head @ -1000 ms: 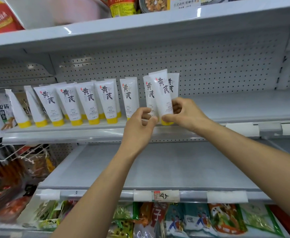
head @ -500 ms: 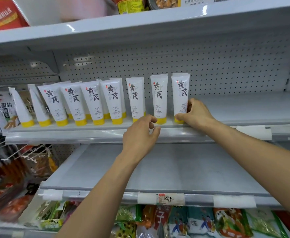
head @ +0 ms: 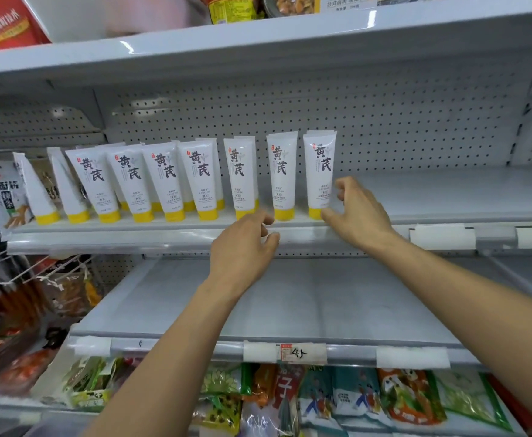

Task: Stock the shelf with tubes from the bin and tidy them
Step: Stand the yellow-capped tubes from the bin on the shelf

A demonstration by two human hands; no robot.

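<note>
White tubes with yellow caps and black lettering stand cap-down in a row on the middle shelf. The rightmost tube stands upright, with a second tube and a third tube spaced out to its left. My right hand is just right of the rightmost tube, fingers spread, thumb tip at its yellow cap. My left hand hovers at the shelf's front lip below the third tube, loosely curled and holding nothing. The bin is not in view.
Further left, several tubes lean closely together, next to a snack packet. The shelf below is bare with a price tag. Snack bags fill the bottom shelf. Wire hooks jut out at the left.
A second ago both hands held a tube among the rightmost ones. The three right tubes now stand apart and upright. My right hand has let go of the last tube; my left hand has dropped to the shelf lip.
</note>
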